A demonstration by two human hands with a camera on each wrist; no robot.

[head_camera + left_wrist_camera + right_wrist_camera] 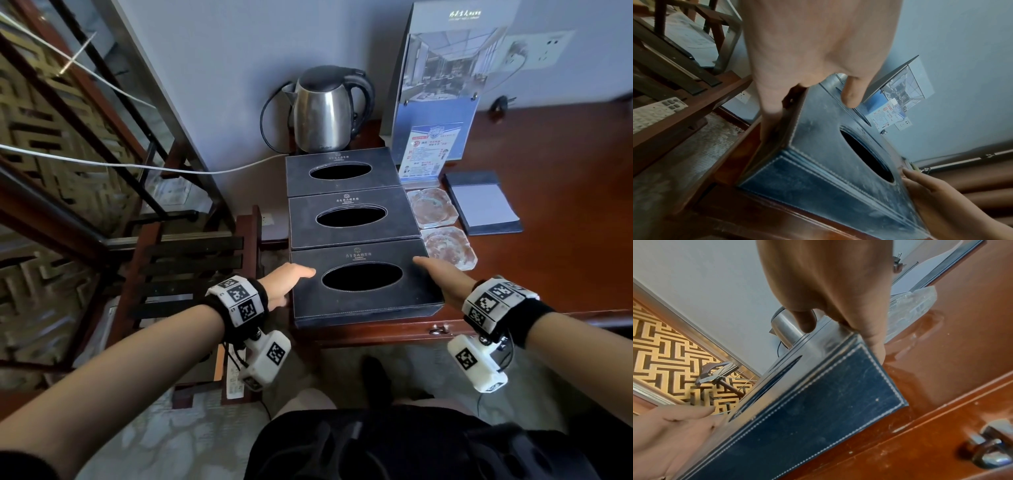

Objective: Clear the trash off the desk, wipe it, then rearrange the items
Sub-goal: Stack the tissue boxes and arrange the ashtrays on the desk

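Observation:
Three dark leather tissue boxes stand in a row on the left end of the wooden desk [555,260]. The nearest tissue box [363,299] [818,178] [818,402] sits at the desk's front edge between my two hands. My left hand [287,281] [807,48] lays straight fingers down its left side, thumb over the top. My right hand [442,277] [828,280] does the same on the right side. The middle tissue box [308,233] and the far tissue box [298,185] lie behind it, touching in line.
A steel kettle [323,113] stands against the wall behind the boxes. Two glass ashtrays [433,207] [448,246], a notepad holder [483,205] and an acrylic sign stand [438,102] sit right of the boxes. A wooden rack [191,274] stands left of the desk. A drawer handle [986,451] is on the desk front.

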